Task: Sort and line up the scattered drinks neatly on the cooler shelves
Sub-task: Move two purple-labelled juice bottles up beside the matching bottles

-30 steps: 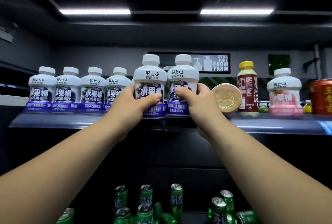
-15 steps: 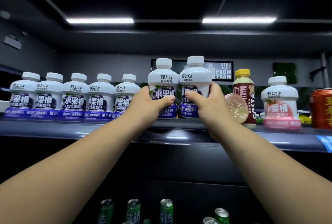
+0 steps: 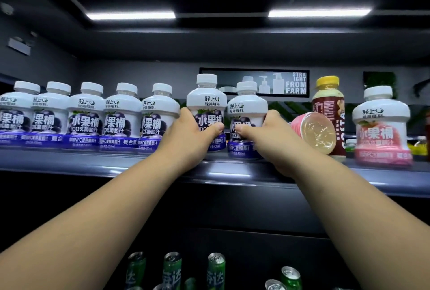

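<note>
Gripping grape bottles [image 3: 206,101] [image 3: 246,108], both hands [image 3: 193,140] [image 3: 274,143] curled.

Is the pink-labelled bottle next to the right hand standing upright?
No, the pink-labelled bottle lies on its side, its base facing the camera.

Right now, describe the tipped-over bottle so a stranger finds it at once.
Look at the upper shelf lined with white-capped bottles. Just right of the right hand, before the yellow-capped brown bottle, is the pink bottle. It alone lies on its side, round base facing you.
</note>
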A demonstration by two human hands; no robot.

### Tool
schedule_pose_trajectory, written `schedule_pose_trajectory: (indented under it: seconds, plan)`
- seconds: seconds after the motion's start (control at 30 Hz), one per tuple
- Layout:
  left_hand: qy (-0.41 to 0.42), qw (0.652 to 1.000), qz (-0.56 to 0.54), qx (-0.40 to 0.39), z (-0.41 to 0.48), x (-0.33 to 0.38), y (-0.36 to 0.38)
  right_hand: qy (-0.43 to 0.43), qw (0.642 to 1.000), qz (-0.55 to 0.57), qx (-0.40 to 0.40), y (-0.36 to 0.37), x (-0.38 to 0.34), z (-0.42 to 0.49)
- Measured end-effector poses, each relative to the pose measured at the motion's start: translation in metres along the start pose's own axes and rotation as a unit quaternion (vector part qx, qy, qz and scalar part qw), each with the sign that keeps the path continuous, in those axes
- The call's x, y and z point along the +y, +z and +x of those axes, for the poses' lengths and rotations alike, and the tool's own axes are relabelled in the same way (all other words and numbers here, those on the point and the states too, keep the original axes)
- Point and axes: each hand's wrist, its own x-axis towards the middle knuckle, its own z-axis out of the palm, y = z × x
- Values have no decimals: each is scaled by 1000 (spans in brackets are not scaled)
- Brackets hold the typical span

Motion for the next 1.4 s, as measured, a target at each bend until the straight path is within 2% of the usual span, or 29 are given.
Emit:
schedule_pose_trajectory:
  seconds: [0.33, 0.67, 1.4]
  plan:
    - [52, 996, 70, -12, 0, -4, 6, -29, 996, -83, 15, -6, -3, -13]
    - [78, 993, 79, 35, -11, -3, 14, -80, 971, -223, 37, 7, -3, -24]
    - [126, 976, 113, 137, -19, -10, 21, -147, 958, -239, 60, 8, 3, -35]
